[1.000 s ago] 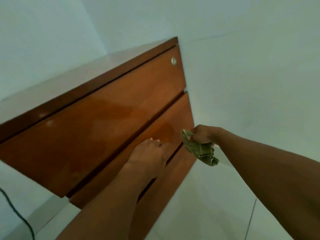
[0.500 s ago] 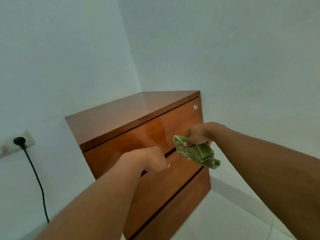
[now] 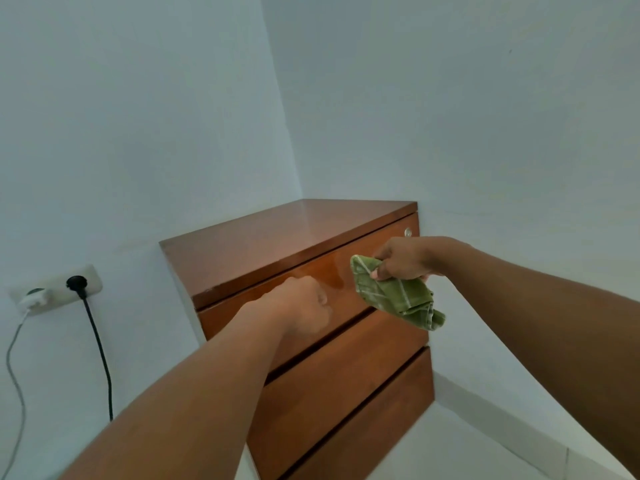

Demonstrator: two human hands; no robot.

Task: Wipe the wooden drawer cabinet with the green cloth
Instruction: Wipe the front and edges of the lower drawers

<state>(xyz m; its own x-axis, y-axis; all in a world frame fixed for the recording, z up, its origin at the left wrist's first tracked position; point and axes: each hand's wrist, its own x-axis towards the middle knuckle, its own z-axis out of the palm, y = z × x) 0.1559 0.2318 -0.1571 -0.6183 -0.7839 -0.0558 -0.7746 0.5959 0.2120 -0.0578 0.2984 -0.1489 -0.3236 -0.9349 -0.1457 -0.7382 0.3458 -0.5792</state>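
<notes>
Cloth [image 3: 398,294], green with thin pale lines, pinched at its top end in the right hand [image 3: 403,259]. Fingers [image 3: 384,270] of that hand curled round the top of it, thumb pressed on the fold. Rest of it hanging in loose folds below and a little to the right of those fingers, up in the air, in front of the right end of the top drawer [image 3: 349,275]. Cannot tell if touching the wood.

Wooden drawer cabinet [image 3: 346,382] right behind the fingers, red-brown and shiny, tucked into the corner of two pale walls. Three drawer fronts, one under the other, all pushed in, dark gaps between. Small round silver lock [image 3: 408,232] just above the right-hand fingers, in the top right corner of the top drawer.

Left hand [image 3: 301,306] to the left of the cloth, near it but apart, in front of the top drawer. Its fingers [image 3: 322,299] curled in tight like a fist, nothing seen in them, a bit blurry. Cannot tell if touching the drawer.

Far to the left of those fingers, white wall socket [image 3: 59,289]. Black plug [image 3: 76,282] stuck in it, black cord [image 3: 100,355] hanging down. White plug [image 3: 33,301] beside it, grey cord [image 3: 14,368] looping down. Pale floor [image 3: 485,455] low down, well below the right-hand fingers.
</notes>
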